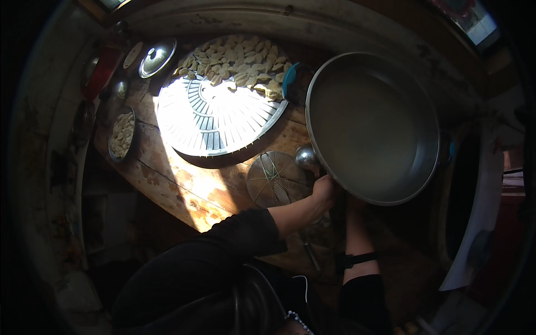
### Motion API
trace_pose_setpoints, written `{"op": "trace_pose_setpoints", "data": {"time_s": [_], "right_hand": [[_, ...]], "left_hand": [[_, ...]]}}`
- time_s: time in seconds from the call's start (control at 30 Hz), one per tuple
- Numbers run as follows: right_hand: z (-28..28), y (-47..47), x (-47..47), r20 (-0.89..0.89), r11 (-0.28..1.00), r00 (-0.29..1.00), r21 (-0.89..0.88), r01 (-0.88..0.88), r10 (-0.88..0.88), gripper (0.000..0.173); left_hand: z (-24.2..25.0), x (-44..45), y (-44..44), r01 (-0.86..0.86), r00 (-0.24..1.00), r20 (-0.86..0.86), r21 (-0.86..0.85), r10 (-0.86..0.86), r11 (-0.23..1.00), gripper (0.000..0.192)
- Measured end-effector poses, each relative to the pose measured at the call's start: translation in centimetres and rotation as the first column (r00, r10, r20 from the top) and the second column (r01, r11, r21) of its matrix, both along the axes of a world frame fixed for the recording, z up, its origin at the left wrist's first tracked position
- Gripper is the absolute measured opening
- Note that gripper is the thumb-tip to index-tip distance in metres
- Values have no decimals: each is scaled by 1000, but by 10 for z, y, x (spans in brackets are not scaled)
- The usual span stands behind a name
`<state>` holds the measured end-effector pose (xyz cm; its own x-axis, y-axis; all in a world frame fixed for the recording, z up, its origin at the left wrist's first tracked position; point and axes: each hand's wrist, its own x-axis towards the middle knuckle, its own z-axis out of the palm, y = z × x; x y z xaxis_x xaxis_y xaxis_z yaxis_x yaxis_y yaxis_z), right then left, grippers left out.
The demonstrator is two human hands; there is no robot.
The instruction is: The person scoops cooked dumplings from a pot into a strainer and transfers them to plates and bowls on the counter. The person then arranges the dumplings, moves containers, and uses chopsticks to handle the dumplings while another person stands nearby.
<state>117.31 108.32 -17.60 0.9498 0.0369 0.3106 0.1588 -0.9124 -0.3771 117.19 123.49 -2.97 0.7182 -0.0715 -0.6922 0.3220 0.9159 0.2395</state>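
A large deep metal pan [372, 130] with turquoise handle grips stands before me on the right, its inside dim and hazy. My left hand [325, 191] is curled at the pan's near left rim, partly in shadow; what its fingers hold is hidden. Just above that hand is the shiny bowl of a metal ladle [307, 157]. A round wire strainer [272, 180] lies on the wooden table [155, 169] to the left of the hand. My right forearm [359, 234], with a dark wrist band, reaches up to the pan's near edge, and the right hand is mostly hidden beneath it.
Behind stands a round slatted steamer tray [213, 130], sunlit in front, with many dumplings [247, 58] on its far half. A bowl [135, 134] of pale pieces [122, 135] sits at the table's left edge. A metal lid [157, 57] and a red container [101, 72] are farther back.
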Motion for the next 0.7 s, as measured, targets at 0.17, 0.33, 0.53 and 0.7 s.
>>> {"op": "trace_pose_setpoints", "data": {"time_s": [0.17,0.33,0.53,0.7], "right_hand": [[0,3,3,-4,1000,1000,25,8,-8,40],[0,3,2,-12,999,1000,34,15,-14,40],[9,4,-4,-27,999,999,40,24,-23,39],[6,5,-10,-39,998,999,44,35,-33,38]], "left_hand": [[3,2,1,-14,1000,23,-32,14,999,19],[6,4,1,24,999,20,9,-25,1000,19],[8,2,5,61,998,-10,29,-60,998,19],[3,4,6,98,995,8,12,-98,995,21]]}}
